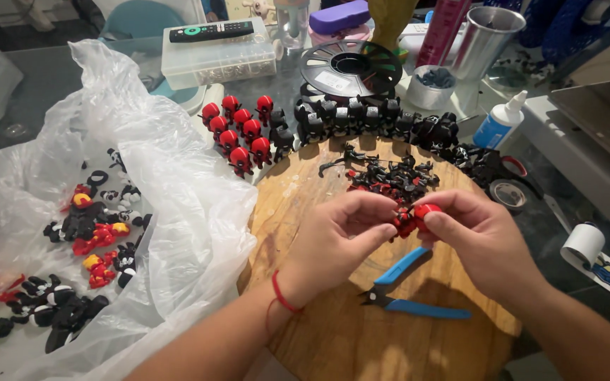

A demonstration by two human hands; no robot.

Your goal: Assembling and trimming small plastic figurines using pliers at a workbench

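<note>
Pinching from both sides, the left hand [340, 236] and right hand [478, 236] hold a small red-and-black figure [412, 217] between their fingertips, above a round wooden board [319, 331]. Its rounded red head sits against the right thumb, its darker body toward the left fingers. Blue flush cutters [407, 293] lie just below the grip; loose black parts [390, 176] are heaped just beyond it.

My two bare forearms reach forward and angle inward, my left hand [340, 236] and right hand [471, 229] meeting fingertip to fingertip, thumbs and forefingers pinched shut, a red string around my left wrist.
</note>
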